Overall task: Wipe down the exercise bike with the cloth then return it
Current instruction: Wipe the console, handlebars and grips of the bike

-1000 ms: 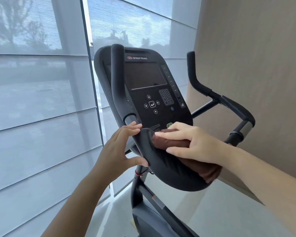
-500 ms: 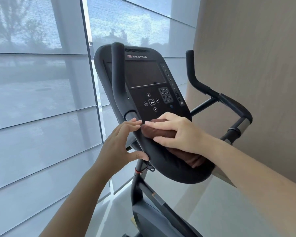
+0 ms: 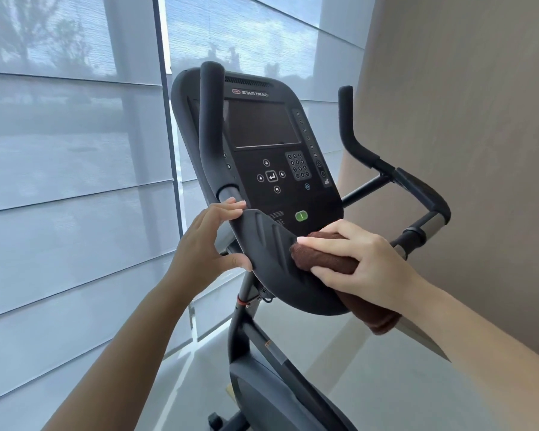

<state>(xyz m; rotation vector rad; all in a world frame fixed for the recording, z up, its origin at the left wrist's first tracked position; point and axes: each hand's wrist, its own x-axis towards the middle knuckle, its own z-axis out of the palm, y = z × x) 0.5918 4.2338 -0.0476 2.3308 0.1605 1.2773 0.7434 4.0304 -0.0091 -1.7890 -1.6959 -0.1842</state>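
The black exercise bike [image 3: 262,396] stands in front of me, its console [image 3: 262,126] tilted toward me with a dark screen and keypad. A curved black tray [image 3: 271,250] juts out below the console. My right hand [image 3: 355,259] presses a folded brown cloth [image 3: 330,262] onto the right side of that tray, and the cloth's tail hangs off below my wrist. At the tray's left edge, my left hand [image 3: 206,244] pinches the rim, fingers on top and thumb underneath.
The left handlebar [image 3: 210,129] rises in front of the console and the right handlebar [image 3: 383,163] reaches toward a beige wall [image 3: 467,150]. Windows with grey blinds [image 3: 69,181] fill the left. Pale floor [image 3: 371,384] lies below.
My right hand slid the cloth to the right along the tray, uncovering the tray's ribbed left half and a green button. My left hand stayed on the tray's left edge.
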